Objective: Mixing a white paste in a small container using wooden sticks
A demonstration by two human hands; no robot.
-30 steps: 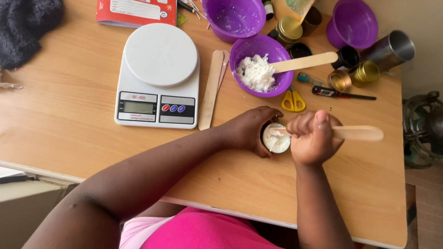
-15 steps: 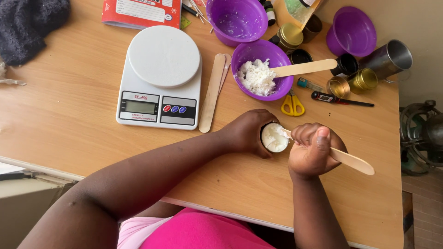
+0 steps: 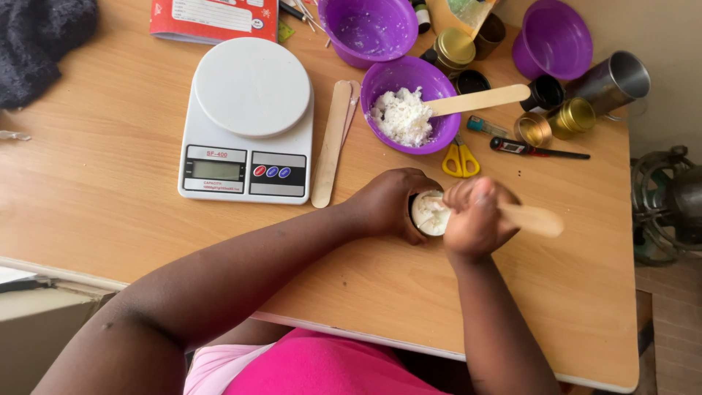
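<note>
My left hand (image 3: 385, 202) is wrapped around a small round jar (image 3: 428, 214) filled with white cream, holding it on the wooden table (image 3: 110, 190). My right hand (image 3: 476, 216) grips a flat wooden stick (image 3: 534, 219) whose tip is pressed into the cream in the jar. Just beyond the jar stands a purple bowl (image 3: 410, 102) holding a lump of the same white cream, with a second wooden stick (image 3: 479, 99) resting in it.
A white kitchen scale (image 3: 248, 121) sits to the left, with two spare wooden sticks (image 3: 333, 143) beside it. Yellow scissors (image 3: 461, 157), a probe thermometer (image 3: 537, 151), gold tins (image 3: 572, 117), a metal cup (image 3: 610, 80) and two more purple bowls (image 3: 369, 28) crowd the far right.
My right hand has swung the stick's free end from low right back up toward level while working the cream. The jar and my left hand stay in place.
</note>
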